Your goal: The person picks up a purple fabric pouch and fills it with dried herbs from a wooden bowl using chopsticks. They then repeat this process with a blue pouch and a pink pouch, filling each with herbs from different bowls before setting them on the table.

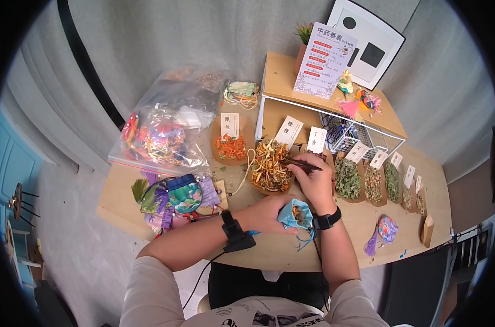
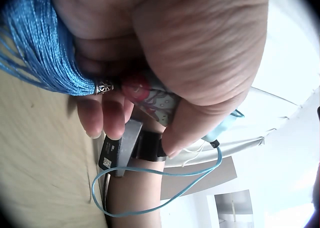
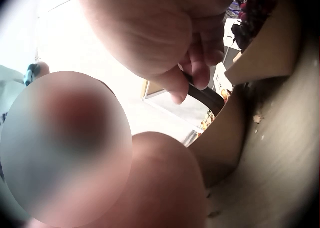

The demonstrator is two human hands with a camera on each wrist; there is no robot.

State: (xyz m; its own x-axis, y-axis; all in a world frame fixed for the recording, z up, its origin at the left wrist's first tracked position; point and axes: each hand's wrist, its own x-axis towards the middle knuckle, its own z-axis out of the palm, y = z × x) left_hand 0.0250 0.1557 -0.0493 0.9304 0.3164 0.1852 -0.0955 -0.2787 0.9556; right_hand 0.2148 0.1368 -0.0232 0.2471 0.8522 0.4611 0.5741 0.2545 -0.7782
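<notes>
My left hand point(image 1: 270, 213) grips a small light-blue drawstring pouch point(image 1: 289, 218), its mouth open upward with orange-yellow dried bits inside. In the left wrist view a blue tassel point(image 2: 42, 43) hangs from the pouch, and its blue cord point(image 2: 150, 171) loops loose. My right hand point(image 1: 316, 185) pinches a dark slim utensil point(image 1: 306, 164), whose far end reaches into yellow-orange dried herb strips point(image 1: 270, 169) in a brown paper tray point(image 1: 269, 191). In the right wrist view the utensil point(image 3: 205, 95) passes behind the tray's edge, so its tip is hidden.
More paper trays with labels stand in a row, including orange shreds point(image 1: 230, 147) at left and green leaves point(image 1: 348, 177) at right. Patterned pouches point(image 1: 184, 193) pile at left beside a plastic bag point(image 1: 160, 136). A finished-looking purple pouch point(image 1: 388, 229) lies at right; a wooden shelf point(image 1: 280, 82) stands behind.
</notes>
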